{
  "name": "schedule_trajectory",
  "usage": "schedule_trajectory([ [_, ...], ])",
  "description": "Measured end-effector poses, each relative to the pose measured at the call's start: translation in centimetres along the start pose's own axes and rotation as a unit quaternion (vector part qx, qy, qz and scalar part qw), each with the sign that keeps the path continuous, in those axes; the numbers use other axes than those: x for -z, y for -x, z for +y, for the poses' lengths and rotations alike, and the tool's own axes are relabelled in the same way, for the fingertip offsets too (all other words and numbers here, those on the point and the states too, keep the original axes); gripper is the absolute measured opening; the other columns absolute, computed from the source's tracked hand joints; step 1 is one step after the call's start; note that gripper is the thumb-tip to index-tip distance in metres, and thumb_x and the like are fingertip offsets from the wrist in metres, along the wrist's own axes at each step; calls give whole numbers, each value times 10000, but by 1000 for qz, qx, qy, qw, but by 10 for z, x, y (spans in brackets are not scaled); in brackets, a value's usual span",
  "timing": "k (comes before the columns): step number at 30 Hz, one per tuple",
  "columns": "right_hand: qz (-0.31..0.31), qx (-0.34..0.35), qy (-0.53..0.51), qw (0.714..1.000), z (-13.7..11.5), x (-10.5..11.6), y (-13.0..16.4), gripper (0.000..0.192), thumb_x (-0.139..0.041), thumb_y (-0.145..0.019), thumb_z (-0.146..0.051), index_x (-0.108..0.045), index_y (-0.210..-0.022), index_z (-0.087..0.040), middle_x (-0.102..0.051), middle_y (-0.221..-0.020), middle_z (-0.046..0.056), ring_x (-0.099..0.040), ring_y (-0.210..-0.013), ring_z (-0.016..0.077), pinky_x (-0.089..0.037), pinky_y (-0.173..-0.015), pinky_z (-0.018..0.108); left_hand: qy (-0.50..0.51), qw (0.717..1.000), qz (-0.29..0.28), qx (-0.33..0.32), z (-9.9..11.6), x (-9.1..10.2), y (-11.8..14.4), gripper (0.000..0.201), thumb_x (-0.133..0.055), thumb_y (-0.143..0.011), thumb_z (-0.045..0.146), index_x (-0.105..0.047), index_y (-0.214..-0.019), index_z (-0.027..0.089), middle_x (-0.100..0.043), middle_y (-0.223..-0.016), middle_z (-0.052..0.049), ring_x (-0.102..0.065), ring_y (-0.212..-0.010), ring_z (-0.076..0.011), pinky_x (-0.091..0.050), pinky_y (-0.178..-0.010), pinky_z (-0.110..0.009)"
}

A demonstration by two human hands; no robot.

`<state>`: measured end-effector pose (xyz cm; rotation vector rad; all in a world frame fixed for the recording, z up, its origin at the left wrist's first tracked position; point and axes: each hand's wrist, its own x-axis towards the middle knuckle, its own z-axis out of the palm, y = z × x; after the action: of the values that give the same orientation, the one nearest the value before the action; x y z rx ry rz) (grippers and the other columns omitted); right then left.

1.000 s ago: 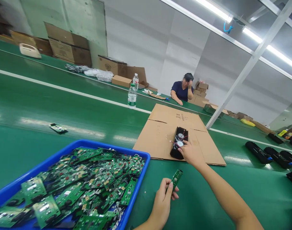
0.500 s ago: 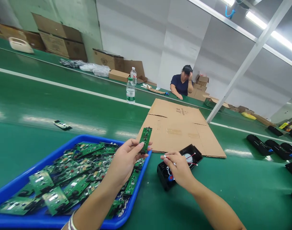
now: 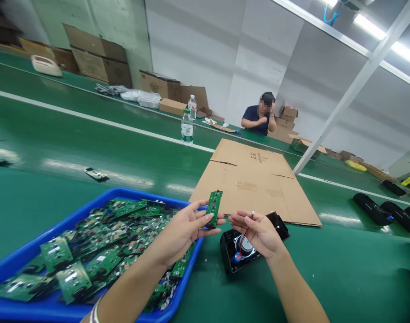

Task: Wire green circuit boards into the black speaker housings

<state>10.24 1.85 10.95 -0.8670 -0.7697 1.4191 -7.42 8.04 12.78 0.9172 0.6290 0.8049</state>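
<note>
My left hand [image 3: 182, 231] grips a green circuit board [image 3: 213, 208] upright; my right hand [image 3: 258, 233] pinches a red wire [image 3: 247, 231] above the black speaker housing [image 3: 240, 249].

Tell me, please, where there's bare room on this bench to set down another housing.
Bare room: the flattened cardboard, free of parts, and the green bench right of the black speaker housing, before the black housings. Crowded: the blue tray heaped with circuit boards.
</note>
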Motion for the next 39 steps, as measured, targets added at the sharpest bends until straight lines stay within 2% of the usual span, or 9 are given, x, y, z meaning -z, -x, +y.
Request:
schedule_trajectory([
  [5,-1,-17,-1,1000,-1,1,0,291,-786,-591,-269,-682,-836,-151,-694,-857,67,-635,-875,188,-400,-943,397,-8,1000,-1,15,1,1,0,449,-700,-623,229,-492,-1018,176,-686,-799,-54,-665,-786,-221,-554,-649,-313],
  [24,-21,-31,-12,999,-2,4,1,259,-752,-637,-255,-665,-855,-146,-691,-853,63,-635,-875,184,-393,-951,390,-34,999,10,32,0,-1,-2,268,-611,-706,297,-530,-932,178,-667,-844,-58,-638,-893,-251,-544,-697,-367],
  [30,24,-7,-1,1000,-10,12,-2,290,-731,-647,-260,-645,-903,-155,-672,-957,79,-591,-994,207,-359,-982,395,-36,999,16,25,1,-2,-1,301,-609,-708,298,-532,-971,173,-681,-872,-75,-648,-877,-260,-553,-653,-344],
  [33,29,46,84,995,-20,27,-3,317,-683,-695,-353,-634,-960,-186,-652,-1025,72,-563,-1046,210,-357,-985,400,-39,999,23,29,1,-2,-1,320,-600,-717,280,-529,-1008,168,-684,-860,-88,-653,-861,-259,-556,-640,-338],
  [35,56,100,247,962,-34,47,-3,331,-583,-773,-415,-611,-1034,-213,-599,-1138,65,-514,-1114,202,-358,-988,388,-41,999,22,27,1,-1,-1,344,-598,-722,294,-525,-1033,167,-684,-865,-95,-655,-850,-255,-557,-640,-336],
  [36,89,120,362,920,-42,60,-3,335,-515,-816,-422,-595,-1074,-224,-563,-1194,58,-479,-1152,192,-349,-996,377,-41,999,21,26,1,0,-1,355,-602,-719,303,-525,-1037,167,-684,-867,-98,-655,-847,-254,-557,-636,-333],
  [37,130,129,482,857,-50,75,-4,341,-444,-856,-403,-576,-1115,-225,-526,-1241,56,-438,-1191,182,-329,-1011,367,-40,999,21,26,2,0,-1,364,-612,-711,311,-526,-1035,167,-685,-871,-100,-654,-850,-254,-558,-633,-328],
  [38,186,122,599,769,-57,91,-4,351,-381,-884,-376,-560,-1146,-227,-503,-1267,51,-404,-1218,173,-303,-1029,361,-39,999,23,26,2,0,-1,371,-625,-700,318,-530,-1025,167,-687,-869,-100,-654,-851,-256,-560,-628,-324],
  [39,229,110,649,717,-62,108,-5,360,-362,-891,-338,-557,-1158,-196,-480,-1287,75,-355,-1251,187,-249,-1055,382,-37,999,27,26,3,1,0,375,-640,-685,324,-536,-1009,168,-689,-864,-98,-653,-849,-259,-562,-623,-321],
])
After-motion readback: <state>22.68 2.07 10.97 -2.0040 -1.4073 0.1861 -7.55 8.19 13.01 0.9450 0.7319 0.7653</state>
